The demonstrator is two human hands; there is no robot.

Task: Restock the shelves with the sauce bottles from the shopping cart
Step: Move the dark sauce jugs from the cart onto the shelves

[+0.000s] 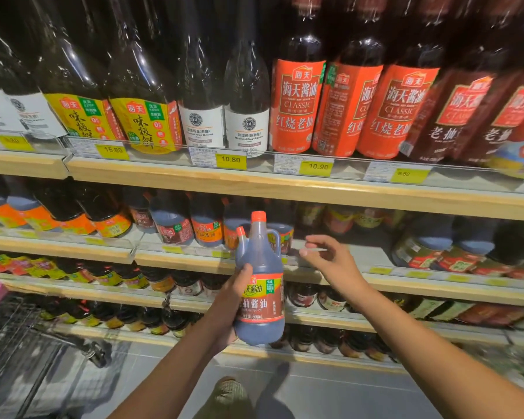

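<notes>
From the head camera, the left hand (232, 300) grips a dark plastic sauce jug with a red cap, a side handle and a red-brown label (262, 300). The fingers are curled round its left side and the thumb lies across the shoulder. The jug is upright in the air, in front of the front edge of the second wooden-edged shelf (191, 261). A smaller red cap shows just beside its neck; I cannot tell whether that is a second bottle.

The right hand (330, 261) hovers to the right of the jug, apart from it. Its fingers are loosely spread and it holds nothing. It is over the front edge of that same shelf, near a bare stretch of the shelf board. Similar dark handled jugs with red labels (171, 222) stand towards the left end of this shelf.

On the top shelf (285, 189), tall dark bottles with orange-red labels (297, 107) stand towards the right. Dark bottles with yellow labels (82, 116) stand towards the left, and yellow price tags (230, 159) run along its front edge.

The grey wire shopping cart (28, 343) sits at the lower left, beside the bottom shelves.
</notes>
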